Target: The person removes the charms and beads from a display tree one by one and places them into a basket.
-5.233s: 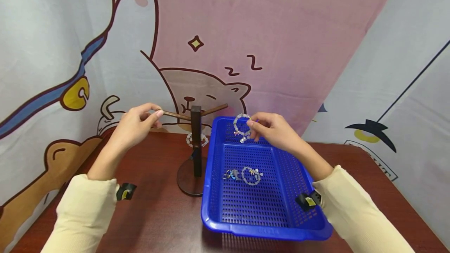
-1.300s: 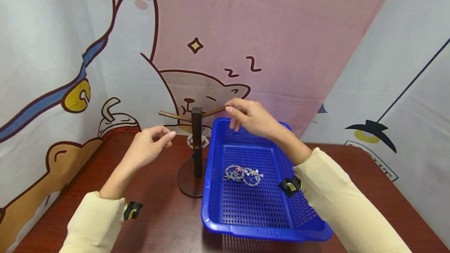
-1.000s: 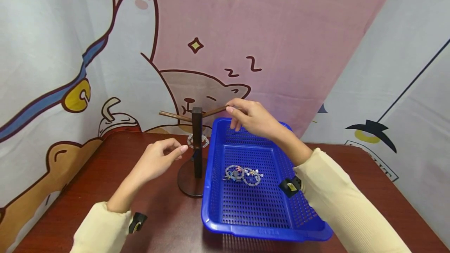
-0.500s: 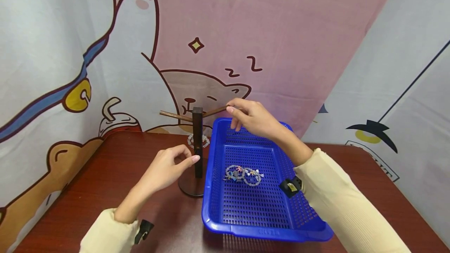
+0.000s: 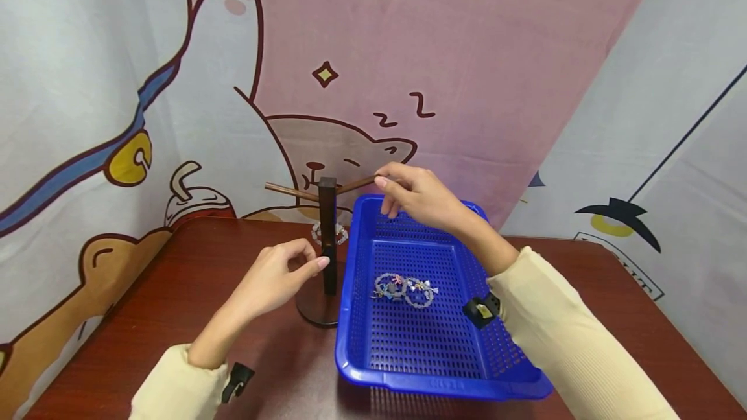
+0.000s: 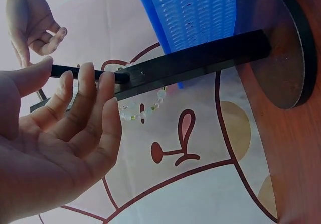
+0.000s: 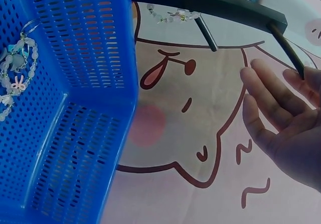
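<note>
A dark wooden jewelry stand (image 5: 328, 219) with several pegs stands upright on a round base (image 5: 312, 316). My left hand (image 5: 274, 280) is at its lower front; in the left wrist view thumb and forefinger pinch the end of a short peg (image 6: 70, 72). My right hand (image 5: 423, 196) pinches the tip of the upper right peg (image 5: 356, 183), its other fingers loosely bent. Behind the post hangs a clear beaded bracelet (image 5: 317, 234). Two more beaded bracelets, a left one (image 5: 379, 279) and a right one (image 5: 417, 305), lie in the blue basket (image 5: 344, 342) beside a blue charm (image 5: 382, 291).
The basket stands right of the stand, under my right forearm, its left rim close to the post. The upper left peg (image 5: 286, 191) sticks out bare. A cartoon-printed cloth (image 5: 467, 70) hangs behind the reddish-brown table (image 5: 233, 251).
The bracelet my right hand held earlier now lies in the basket, and that hand has moved to the upper right peg. My left hand went from the upper left peg down to the lower front one.
</note>
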